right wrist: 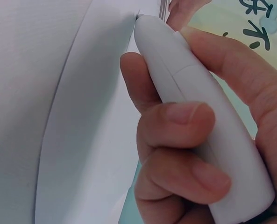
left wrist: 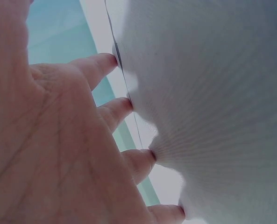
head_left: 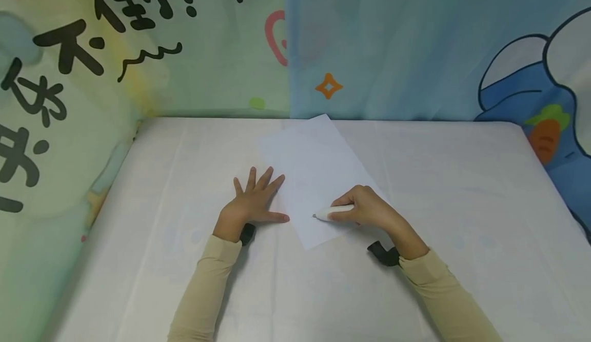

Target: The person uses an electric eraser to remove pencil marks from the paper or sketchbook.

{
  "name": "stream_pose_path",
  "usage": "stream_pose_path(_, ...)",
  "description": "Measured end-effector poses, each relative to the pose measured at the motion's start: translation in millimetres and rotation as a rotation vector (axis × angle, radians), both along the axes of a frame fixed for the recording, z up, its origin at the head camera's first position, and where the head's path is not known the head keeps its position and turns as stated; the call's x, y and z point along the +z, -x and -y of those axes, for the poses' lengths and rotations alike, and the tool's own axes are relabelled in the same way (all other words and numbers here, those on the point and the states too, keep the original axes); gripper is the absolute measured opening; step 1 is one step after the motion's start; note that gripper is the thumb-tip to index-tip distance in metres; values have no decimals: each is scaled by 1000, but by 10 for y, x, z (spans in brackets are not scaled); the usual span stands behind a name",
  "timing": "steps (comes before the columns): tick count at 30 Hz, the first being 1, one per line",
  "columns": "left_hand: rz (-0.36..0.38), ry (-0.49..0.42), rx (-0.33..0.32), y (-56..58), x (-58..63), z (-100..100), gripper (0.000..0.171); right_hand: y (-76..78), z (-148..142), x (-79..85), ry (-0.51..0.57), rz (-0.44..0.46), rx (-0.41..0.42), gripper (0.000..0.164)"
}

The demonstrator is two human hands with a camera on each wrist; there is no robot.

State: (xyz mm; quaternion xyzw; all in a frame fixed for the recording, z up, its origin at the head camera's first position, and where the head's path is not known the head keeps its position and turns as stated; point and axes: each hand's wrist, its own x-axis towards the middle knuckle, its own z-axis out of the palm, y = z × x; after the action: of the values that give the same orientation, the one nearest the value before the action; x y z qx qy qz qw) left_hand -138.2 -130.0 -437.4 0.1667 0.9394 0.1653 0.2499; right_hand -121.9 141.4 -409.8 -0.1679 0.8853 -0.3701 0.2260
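Observation:
A blank white sheet of paper (head_left: pixel 318 167) lies at a slant on the table. My right hand (head_left: pixel 365 206) grips a thick white pen-shaped tool (head_left: pixel 335 211), with fingers and thumb curled round its body. Its small dark tip points left and meets the lower part of the sheet. In the right wrist view the tool (right wrist: pixel 203 107) shows a smooth, rounded casing and a seam. My left hand (head_left: pixel 253 201) rests palm down with fingers spread, its thumb and index fingertips at the sheet's left edge. The left wrist view shows its fingertips (left wrist: pixel 143 161) pressing on the white surface.
A white cloth (head_left: pixel 461 188) covers the table. Behind it hangs a blue and green backdrop (head_left: pixel 392 44) with cartoon prints and black characters. Dark straps sit at both wrists, the right one (head_left: pixel 384 255) standing out below the hand.

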Motion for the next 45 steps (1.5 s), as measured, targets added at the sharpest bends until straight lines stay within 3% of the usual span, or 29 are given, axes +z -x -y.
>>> stream_pose_path(12,4,-13,12,-9,1,-3,100,-18,-58,35,-5,14,-18,33)
stream_pose_path(14,-13,-20,3,-4,-45,13,103,-19,-70,37,-9,9,-22,33)
stream_pose_path(23,5,-24,8,-30,50,4,98,-19,-107,46,-20,-6,-38,35)
stream_pose_path(34,-6,-19,8,-37,53,-7,98,-17,-149,51,-31,4,-72,34)
stream_pose_path(45,-5,-9,10,-39,60,-14,99,-9,-124,22,-9,-11,-45,32)
